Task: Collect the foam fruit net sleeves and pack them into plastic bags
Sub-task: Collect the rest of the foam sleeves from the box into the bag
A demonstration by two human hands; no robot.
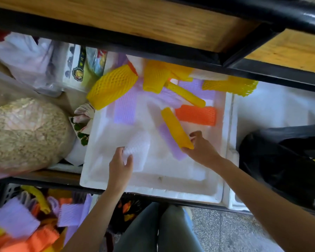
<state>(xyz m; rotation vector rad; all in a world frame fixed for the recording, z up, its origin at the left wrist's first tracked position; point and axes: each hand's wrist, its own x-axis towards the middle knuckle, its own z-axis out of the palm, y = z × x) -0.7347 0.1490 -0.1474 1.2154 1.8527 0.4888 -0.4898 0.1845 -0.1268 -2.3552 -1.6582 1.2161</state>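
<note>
A wooden shelf board [153, 20] is running across the top inside a black metal frame [116, 44], and below it a white foam tray [153, 191] is lying on the lower shelf. Just left of the tray, a fanned stack of printed papers [84, 113] is leaning beside a large round bundle of pale straw-like filling [25, 131], with a printed carton [76, 68] standing farther back. A speckled floor [225, 231] is showing at lower right, and a grey slatted crate [11, 190] is sitting at lower left.

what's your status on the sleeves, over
Left hand grips white sleeve. Right hand pinches yellow sleeve. Both over foam tray; purple sleeve lies under the yellow one.
</note>
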